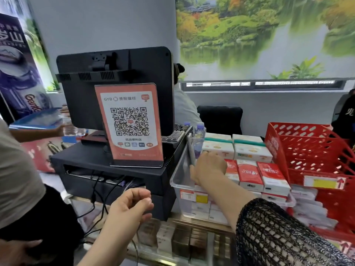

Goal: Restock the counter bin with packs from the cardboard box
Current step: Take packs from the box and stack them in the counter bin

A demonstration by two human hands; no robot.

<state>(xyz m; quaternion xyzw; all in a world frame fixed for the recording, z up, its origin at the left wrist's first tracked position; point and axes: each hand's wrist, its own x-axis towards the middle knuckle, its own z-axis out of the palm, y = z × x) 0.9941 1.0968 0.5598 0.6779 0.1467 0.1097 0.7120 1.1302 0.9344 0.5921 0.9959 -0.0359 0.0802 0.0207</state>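
Packs (pixel 249 175) in red and white fill the clear counter bin (pixel 180 175) beside the register (pixel 86 162). Your right hand (pixel 208 167) reaches in over them, fingers hidden, so you cannot tell its grip. Your left hand (pixel 130 206) hovers before the register, fingers loosely curled, empty.

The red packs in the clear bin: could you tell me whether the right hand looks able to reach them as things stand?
Probably yes. The right hand is over the bin, and the red packs lie uncovered on top right beside it, with nothing between them.
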